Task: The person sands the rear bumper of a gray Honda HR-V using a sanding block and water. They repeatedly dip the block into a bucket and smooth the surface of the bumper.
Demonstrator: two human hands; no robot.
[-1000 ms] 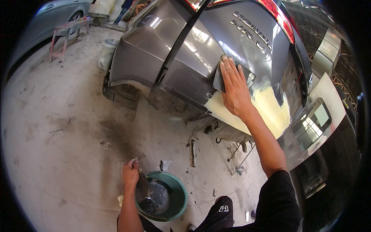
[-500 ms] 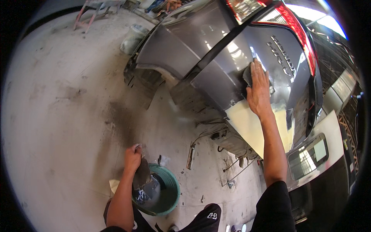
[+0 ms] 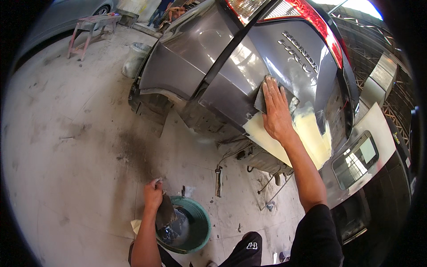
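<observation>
My right hand point(image 3: 276, 111) lies flat on the grey car's rear panel point(image 3: 249, 71), fingers stretched upward. Under its palm is a dark sheet of sandpaper point(image 3: 260, 99), pressed to the paint and showing on both sides of the hand. Just below spreads a pale yellow filler patch point(image 3: 312, 141). My left hand point(image 3: 153, 194) is closed low on the left, with a whitish bit at its top. From it hangs a dark sheet that looks like sandpaper point(image 3: 166, 212), beside and partly over a green bucket point(image 3: 207, 218) holding murky water.
The car's bumper is off; a metal strip point(image 3: 218, 181) and wires hang below. A small trestle stool point(image 3: 89, 27) and a translucent bucket point(image 3: 135, 60) stand at the far left, near another car point(image 3: 49, 22). A pale panel with a window point(image 3: 358, 155) is at right.
My right hand has slid down the panel with the sandpaper, away from the raised lettering. My left hand stays beside the bucket. The whole view has shifted, showing more of the far left.
</observation>
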